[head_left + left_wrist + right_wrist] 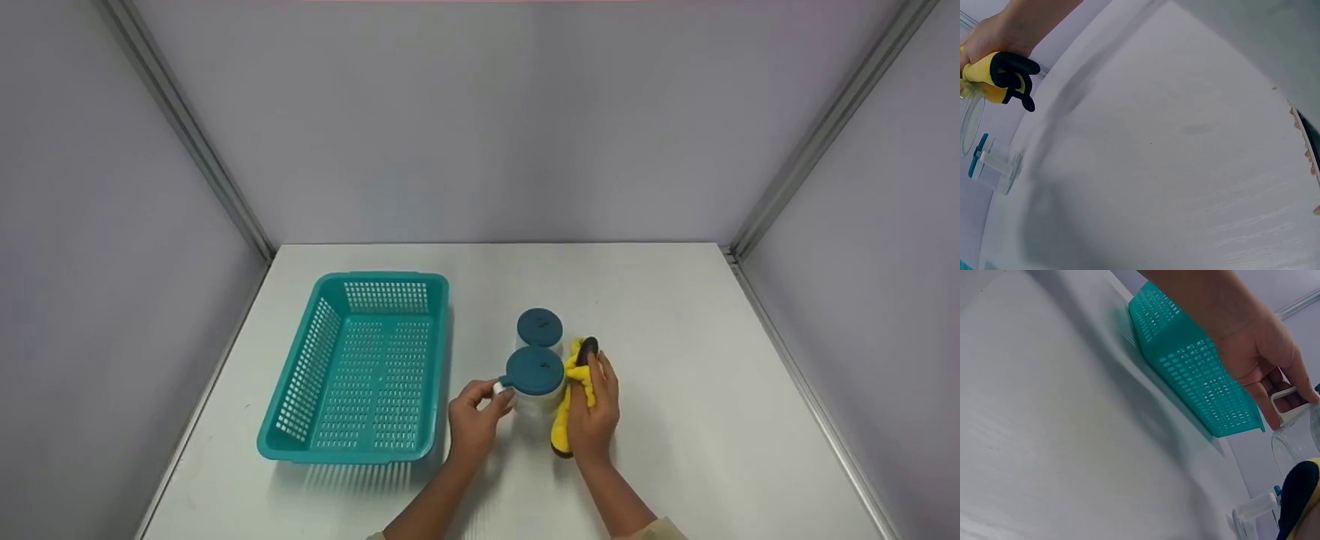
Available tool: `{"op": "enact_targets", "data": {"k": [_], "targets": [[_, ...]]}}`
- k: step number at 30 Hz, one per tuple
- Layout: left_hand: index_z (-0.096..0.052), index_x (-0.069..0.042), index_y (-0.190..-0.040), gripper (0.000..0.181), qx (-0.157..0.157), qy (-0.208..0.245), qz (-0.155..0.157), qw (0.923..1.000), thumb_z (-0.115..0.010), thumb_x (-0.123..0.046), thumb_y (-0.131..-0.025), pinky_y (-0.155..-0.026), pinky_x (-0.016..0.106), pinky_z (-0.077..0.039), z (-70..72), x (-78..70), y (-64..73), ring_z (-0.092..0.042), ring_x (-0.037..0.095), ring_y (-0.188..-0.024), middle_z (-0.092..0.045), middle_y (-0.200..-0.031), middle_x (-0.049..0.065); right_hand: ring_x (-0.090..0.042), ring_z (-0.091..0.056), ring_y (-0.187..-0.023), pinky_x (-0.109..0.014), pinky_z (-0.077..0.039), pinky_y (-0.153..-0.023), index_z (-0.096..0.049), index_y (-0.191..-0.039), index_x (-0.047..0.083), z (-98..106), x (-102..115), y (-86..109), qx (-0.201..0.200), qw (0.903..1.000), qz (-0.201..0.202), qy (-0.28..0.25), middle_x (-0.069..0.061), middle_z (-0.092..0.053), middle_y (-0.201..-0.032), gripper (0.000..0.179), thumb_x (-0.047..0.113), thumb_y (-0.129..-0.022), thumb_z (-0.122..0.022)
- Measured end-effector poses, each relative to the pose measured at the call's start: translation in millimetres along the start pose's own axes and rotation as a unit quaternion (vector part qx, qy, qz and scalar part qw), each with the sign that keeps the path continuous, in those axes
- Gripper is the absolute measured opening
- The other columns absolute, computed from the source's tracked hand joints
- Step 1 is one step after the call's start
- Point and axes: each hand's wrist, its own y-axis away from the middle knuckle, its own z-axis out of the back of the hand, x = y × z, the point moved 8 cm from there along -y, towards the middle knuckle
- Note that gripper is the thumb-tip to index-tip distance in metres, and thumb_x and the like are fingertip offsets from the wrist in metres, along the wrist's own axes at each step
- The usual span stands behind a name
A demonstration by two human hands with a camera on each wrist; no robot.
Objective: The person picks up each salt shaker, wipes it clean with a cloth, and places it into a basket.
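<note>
My left hand [474, 424] grips the white handle [500, 388] of a clear jar with a dark blue lid [535, 370]. The right wrist view shows fingers curled through that handle, with the jar [1296, 444] raised off the table. My right hand [598, 412] holds a yellow cloth [561, 427] with black edging against the jar's right side. Folds of the cloth [982, 70] hang below the right hand in the left wrist view. Just behind, a second blue-lidded jar [540, 327] stands on the table, partly hidden by the held one.
A teal plastic basket [442, 360] with perforated sides sits on the white table [675, 337] to the left of my hands, with nothing inside. Grey panels [480, 127] enclose the table at the back and both sides.
</note>
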Motion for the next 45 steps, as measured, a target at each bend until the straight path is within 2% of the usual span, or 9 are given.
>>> {"op": "enact_targets", "data": {"k": [3,7,13,18,22,29,33,37,45], "targets": [[-0.074,-0.008,-0.098,0.013,0.004,0.004,-0.011,0.9999,-0.075,-0.009,-0.086,-0.075,0.032,-0.061,-0.9,-2.9,0.4,-0.063,0.021,-0.090,-0.063,-0.088,0.005,-0.026,-0.044,-0.137,-0.007,-0.034,-0.106,-0.062,-0.131,0.006,0.8,2.5,-1.3,0.002,0.9997,0.025,-0.006,-0.012,-0.043,-0.152,0.044,-0.012,-0.091,-0.055],[-0.073,-0.007,-0.098,0.012,0.013,0.007,-0.026,0.9996,-0.075,-0.010,-0.086,-0.076,0.033,-0.061,-2.5,-6.6,0.7,-0.064,0.022,-0.091,-0.062,-0.088,0.003,-0.028,-0.047,-0.135,-0.009,-0.035,-0.106,-0.074,-0.108,0.005,2.6,1.7,-1.7,0.003,0.9997,0.023,-0.005,-0.008,-0.052,-0.145,0.034,-0.012,-0.090,-0.052],[-0.074,-0.010,-0.099,0.013,0.007,0.008,-0.015,0.9998,-0.075,-0.010,-0.086,-0.077,0.036,-0.061,0.0,-4.7,1.0,-0.063,0.022,-0.090,-0.063,-0.089,0.005,-0.020,-0.066,-0.104,-0.004,-0.046,-0.087,-0.075,-0.088,0.006,6.6,-0.5,-4.7,-0.009,0.9988,0.017,0.046,-0.006,-0.070,-0.112,0.022,-0.005,-0.087,-0.055],[-0.074,-0.008,-0.100,0.014,0.001,0.006,-0.010,0.9999,-0.075,-0.008,-0.086,-0.077,0.033,-0.061,0.0,-2.5,1.5,-0.062,0.021,-0.091,-0.064,-0.090,0.007,-0.013,-0.065,-0.083,-0.005,-0.049,-0.073,-0.073,-0.082,0.008,9.8,3.6,-10.6,-0.019,0.9971,0.033,0.066,0.000,-0.072,-0.094,0.020,-0.001,-0.085,-0.055],[-0.073,-0.007,-0.099,0.013,-0.006,0.004,-0.002,1.0000,-0.074,-0.005,-0.086,-0.077,0.031,-0.061,-1.3,-3.1,1.8,-0.062,0.020,-0.091,-0.063,-0.089,0.007,-0.013,-0.064,-0.086,-0.005,-0.049,-0.077,-0.073,-0.089,0.006,7.9,7.5,-10.4,-0.011,0.9975,0.046,0.052,-0.003,-0.071,-0.098,0.020,0.000,-0.086,-0.055],[-0.074,-0.009,-0.098,0.013,-0.006,0.005,-0.022,0.9997,-0.076,-0.008,-0.085,-0.077,0.031,-0.061,-2.0,-7.3,1.6,-0.062,0.021,-0.089,-0.062,-0.088,0.002,-0.015,-0.062,-0.098,-0.005,-0.045,-0.091,-0.070,-0.108,0.005,2.8,16.1,-3.4,0.005,0.9935,0.097,0.059,-0.008,-0.066,-0.114,0.025,0.000,-0.088,-0.056],[-0.073,-0.007,-0.099,0.013,-0.007,-0.003,-0.032,0.9995,-0.074,-0.006,-0.086,-0.077,0.029,-0.060,-4.7,-6.9,1.9,-0.063,0.021,-0.090,-0.062,-0.088,0.002,-0.017,-0.061,-0.100,-0.004,-0.043,-0.092,-0.066,-0.118,0.007,0.2,17.4,0.1,0.020,0.9921,0.099,0.074,-0.009,-0.061,-0.123,0.034,0.002,-0.085,-0.058],[-0.074,-0.008,-0.098,0.013,-0.007,0.002,-0.046,0.9989,-0.075,-0.008,-0.086,-0.076,0.030,-0.061,-5.3,-8.7,2.1,-0.064,0.022,-0.090,-0.062,-0.088,0.002,-0.016,-0.057,-0.102,-0.004,-0.043,-0.091,-0.058,-0.130,0.008,-2.9,19.5,5.0,0.048,0.9906,0.099,0.081,-0.011,-0.053,-0.133,0.056,0.000,-0.075,-0.060],[-0.075,-0.011,-0.097,0.012,-0.011,0.000,-0.056,0.9983,-0.077,-0.012,-0.085,-0.073,0.031,-0.061,-5.5,-12.2,1.7,-0.063,0.022,-0.087,-0.064,-0.087,0.006,-0.012,-0.049,-0.114,-0.010,-0.043,-0.095,-0.042,-0.146,0.015,-8.6,14.0,11.1,0.104,0.9905,0.059,0.067,-0.008,-0.037,-0.147,0.083,-0.002,-0.068,-0.066]]}}
